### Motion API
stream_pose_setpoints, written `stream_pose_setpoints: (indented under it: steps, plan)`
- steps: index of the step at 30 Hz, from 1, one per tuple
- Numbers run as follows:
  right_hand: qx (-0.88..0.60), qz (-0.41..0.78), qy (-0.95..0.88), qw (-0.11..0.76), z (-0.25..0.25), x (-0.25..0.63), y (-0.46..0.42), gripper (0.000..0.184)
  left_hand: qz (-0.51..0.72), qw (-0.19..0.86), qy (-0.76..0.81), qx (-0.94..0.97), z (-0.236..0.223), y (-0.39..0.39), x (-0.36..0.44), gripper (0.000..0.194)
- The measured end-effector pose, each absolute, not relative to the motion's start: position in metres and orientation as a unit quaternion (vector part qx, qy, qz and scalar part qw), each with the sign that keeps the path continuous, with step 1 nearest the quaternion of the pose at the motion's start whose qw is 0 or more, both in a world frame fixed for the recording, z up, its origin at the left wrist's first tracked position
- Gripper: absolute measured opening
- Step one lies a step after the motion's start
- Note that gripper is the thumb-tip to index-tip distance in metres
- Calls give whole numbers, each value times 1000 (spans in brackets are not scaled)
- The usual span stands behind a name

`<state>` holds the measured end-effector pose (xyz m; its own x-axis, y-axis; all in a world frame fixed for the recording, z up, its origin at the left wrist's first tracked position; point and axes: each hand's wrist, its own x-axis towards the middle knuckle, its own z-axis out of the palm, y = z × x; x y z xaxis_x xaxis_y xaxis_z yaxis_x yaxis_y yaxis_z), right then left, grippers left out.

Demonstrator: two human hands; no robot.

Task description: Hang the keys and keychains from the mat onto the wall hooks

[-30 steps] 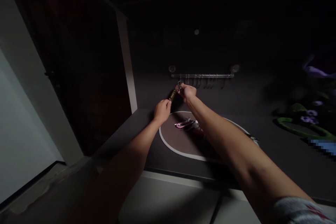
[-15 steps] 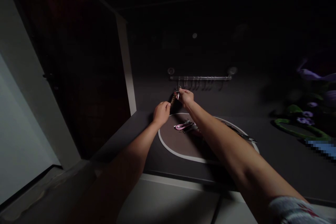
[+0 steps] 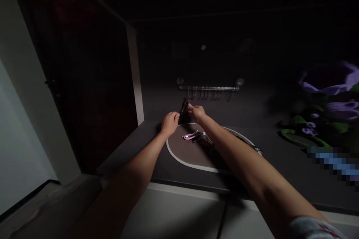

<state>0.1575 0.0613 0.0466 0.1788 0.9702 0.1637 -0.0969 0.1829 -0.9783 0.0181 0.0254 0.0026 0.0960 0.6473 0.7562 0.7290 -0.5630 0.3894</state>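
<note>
A dark strap keychain [image 3: 183,107] with small lettering hangs slanted just under the left end of the hook rail [image 3: 209,88]. My left hand [image 3: 170,122] is closed on the strap's lower end. My right hand [image 3: 197,113] pinches at the keychain's upper part, close below the hooks; the keys there are too dark to make out. Whether the ring sits on a hook, I cannot tell. Beneath my hands, a pink loop [image 3: 190,135] and a bunch of keys [image 3: 200,136] lie on a rounded brown mat [image 3: 182,153] with a white border.
The mat lies on a dark counter [image 3: 157,171] against a dark wall. To the right stand purple flowers [image 3: 325,86] with a green looped stem [image 3: 291,134]. A dark object [image 3: 252,146] rests at the mat's right edge. At left is a dark door [image 3: 98,82].
The view has shifted slightly. My right hand has lowered a little relative to the rail, and the ring and keys that showed brightly at its fingertips are now hard to see.
</note>
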Motion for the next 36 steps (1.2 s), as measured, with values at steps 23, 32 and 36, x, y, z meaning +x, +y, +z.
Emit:
stream_pose_setpoints:
  steps: [23,32,36]
  plan:
    - [-608,51,-726,317,24,242,-38,14,-331,-111,-452,-821,13,-4,70,17]
    - [-604,43,-760,236,13,251,-33,18,-252,-36,-406,-877,-4,-5,75,22]
    - [-608,57,-755,239,9,251,-31,16,-222,21,-395,-891,-6,-12,74,22]
